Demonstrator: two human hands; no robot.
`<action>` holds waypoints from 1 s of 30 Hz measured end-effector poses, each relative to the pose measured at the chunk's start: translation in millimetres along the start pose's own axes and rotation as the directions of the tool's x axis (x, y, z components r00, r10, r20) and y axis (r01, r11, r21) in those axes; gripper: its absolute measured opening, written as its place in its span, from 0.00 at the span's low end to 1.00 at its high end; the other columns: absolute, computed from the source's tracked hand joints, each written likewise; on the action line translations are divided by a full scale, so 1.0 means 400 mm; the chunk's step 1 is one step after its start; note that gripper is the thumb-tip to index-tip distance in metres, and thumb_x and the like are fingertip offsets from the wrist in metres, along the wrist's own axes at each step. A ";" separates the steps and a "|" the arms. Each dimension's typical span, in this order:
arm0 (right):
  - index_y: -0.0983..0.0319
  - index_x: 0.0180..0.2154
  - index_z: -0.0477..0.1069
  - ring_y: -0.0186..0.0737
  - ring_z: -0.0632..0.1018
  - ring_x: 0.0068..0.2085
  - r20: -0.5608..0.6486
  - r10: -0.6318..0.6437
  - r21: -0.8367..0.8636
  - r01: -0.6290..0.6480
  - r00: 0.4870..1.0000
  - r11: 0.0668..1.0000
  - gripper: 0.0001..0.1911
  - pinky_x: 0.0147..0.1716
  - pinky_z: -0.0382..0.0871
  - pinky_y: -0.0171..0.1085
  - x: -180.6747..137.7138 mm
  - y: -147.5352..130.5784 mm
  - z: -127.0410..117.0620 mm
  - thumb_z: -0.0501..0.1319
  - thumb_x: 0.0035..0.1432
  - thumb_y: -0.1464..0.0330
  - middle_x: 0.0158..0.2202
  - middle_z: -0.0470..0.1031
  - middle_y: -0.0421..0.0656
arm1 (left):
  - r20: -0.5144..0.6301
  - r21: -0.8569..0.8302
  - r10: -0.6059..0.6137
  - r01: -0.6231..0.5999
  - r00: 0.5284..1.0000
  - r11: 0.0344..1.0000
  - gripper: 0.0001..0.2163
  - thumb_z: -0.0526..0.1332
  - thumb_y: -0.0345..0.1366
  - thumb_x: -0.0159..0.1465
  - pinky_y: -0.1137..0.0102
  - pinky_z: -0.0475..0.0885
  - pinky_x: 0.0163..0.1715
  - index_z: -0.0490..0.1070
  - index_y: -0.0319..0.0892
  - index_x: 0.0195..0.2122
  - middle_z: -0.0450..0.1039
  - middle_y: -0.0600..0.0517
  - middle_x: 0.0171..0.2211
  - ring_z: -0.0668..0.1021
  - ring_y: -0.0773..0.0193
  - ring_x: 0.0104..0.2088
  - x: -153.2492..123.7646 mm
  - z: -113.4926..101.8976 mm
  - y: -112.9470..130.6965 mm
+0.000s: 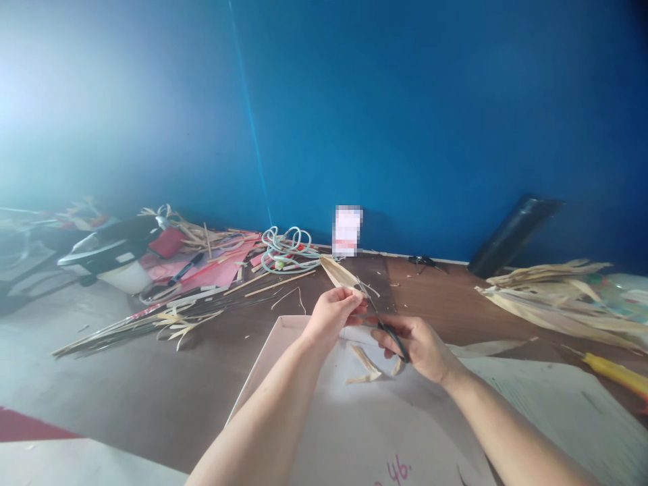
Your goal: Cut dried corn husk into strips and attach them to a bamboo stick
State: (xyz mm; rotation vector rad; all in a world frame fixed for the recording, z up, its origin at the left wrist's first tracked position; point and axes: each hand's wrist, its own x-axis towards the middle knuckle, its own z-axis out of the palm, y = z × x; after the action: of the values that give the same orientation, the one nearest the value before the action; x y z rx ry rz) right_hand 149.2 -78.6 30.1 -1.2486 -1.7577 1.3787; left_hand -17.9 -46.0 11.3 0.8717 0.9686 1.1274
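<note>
My left hand (331,314) pinches a pale dried husk strip (338,273), whose pointed end sticks up and away to the left. In my right hand (418,347) is a pair of black-handled scissors (387,331). Its blades reach up and left to the strip, right beside my left fingertips. Whether the blades are parted cannot be made out. Below both hands, small husk scraps (365,364) lie on a white board (344,432) marked with pink writing.
A bundle of dried husks (551,297) and a yellow-handled tool (615,374) lie right. A black tube-like object (511,236) leans on the blue wall (405,121). Coiled pale cable (286,250), thin sticks (136,324), pink paper (223,266) and a clothes iron (114,250) are left.
</note>
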 end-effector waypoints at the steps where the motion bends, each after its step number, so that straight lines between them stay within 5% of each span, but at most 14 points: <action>1: 0.63 0.42 0.75 0.34 0.69 0.26 0.001 0.001 0.005 -0.001 1.000 1.000 0.18 0.24 0.63 0.31 0.001 0.003 0.000 0.62 0.52 0.58 0.24 0.68 0.39 | 0.000 -0.001 0.000 0.000 1.000 1.000 0.14 0.67 0.43 0.48 0.76 0.67 0.25 0.70 0.38 0.29 0.72 0.50 0.30 0.73 0.70 0.29 0.000 0.000 0.001; 15: 0.63 0.33 0.74 0.32 0.68 0.24 -0.021 -0.003 0.022 0.003 1.000 1.000 0.14 0.22 0.60 0.31 0.006 0.023 -0.001 0.63 0.51 0.58 0.23 0.67 0.38 | -0.024 0.081 0.032 -0.030 0.999 0.996 0.09 0.63 0.38 0.52 0.75 0.69 0.27 0.68 0.37 0.29 0.73 0.47 0.32 0.74 0.67 0.31 -0.002 0.004 0.012; 30: 0.63 0.37 0.75 0.32 0.67 0.23 -0.023 0.033 0.014 -0.032 0.999 0.999 0.16 0.22 0.58 0.31 0.007 0.026 -0.001 0.63 0.51 0.58 0.22 0.65 0.37 | -0.002 0.099 0.031 -0.030 1.000 0.995 0.10 0.63 0.39 0.53 0.76 0.69 0.27 0.68 0.37 0.29 0.73 0.49 0.30 0.73 0.70 0.29 -0.004 0.002 0.017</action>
State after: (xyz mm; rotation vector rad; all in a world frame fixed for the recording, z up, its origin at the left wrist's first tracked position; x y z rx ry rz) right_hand 151.9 -75.6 20.2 -1.2859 -1.7165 1.3867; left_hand -19.7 -46.1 17.9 0.9674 1.0244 1.1149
